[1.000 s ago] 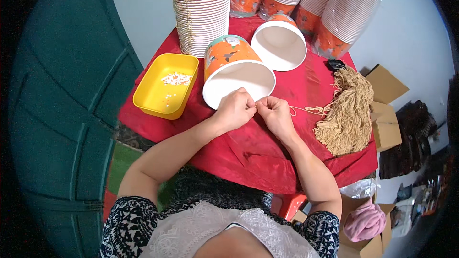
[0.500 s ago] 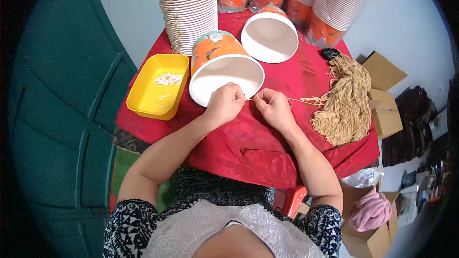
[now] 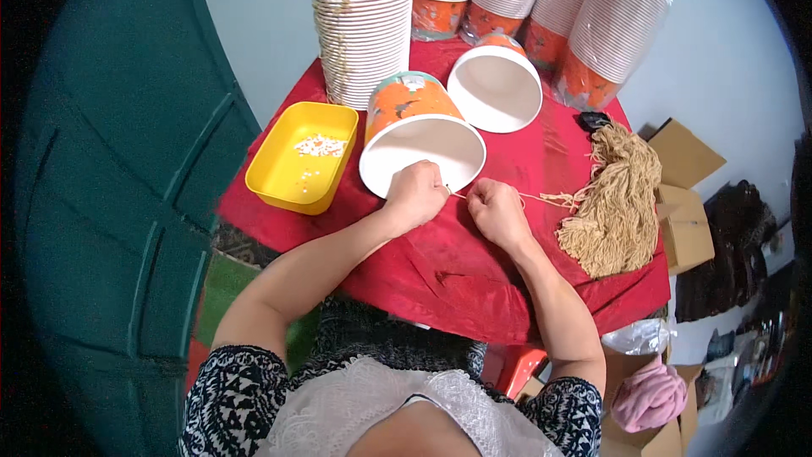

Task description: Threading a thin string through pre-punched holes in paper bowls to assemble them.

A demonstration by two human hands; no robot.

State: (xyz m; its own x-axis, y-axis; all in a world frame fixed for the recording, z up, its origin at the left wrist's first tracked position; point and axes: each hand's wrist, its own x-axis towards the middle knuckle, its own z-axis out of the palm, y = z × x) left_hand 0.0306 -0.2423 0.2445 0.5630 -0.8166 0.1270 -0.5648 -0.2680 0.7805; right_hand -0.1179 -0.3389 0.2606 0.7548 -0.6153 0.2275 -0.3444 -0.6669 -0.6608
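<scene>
An orange-patterned paper bucket (image 3: 412, 107) lies on its side, its white mouth facing me. My left hand (image 3: 415, 195) is closed at the bucket's lower rim, pinching a thin tan string (image 3: 458, 195). Just to the right, my right hand (image 3: 498, 210) is closed on the same string, which runs on toward a bundle of tan strings (image 3: 616, 203) at the table's right side. A short length of string shows between the two hands. The fingertips of both hands are mostly hidden.
Left of the bucket stands a yellow plastic tray (image 3: 269, 171) with small white pieces in it. Behind are a second tipped bucket (image 3: 495, 89), a tall bucket stack (image 3: 365, 38) and several wrapped stacks (image 3: 613, 25). Red cloth (image 3: 423, 279) covers the table. Cardboard boxes (image 3: 683, 224) stand at right.
My hands have drawn slightly apart, so more string shows between them. The whole view has shifted, with the table's things appearing a little lower and farther right.
</scene>
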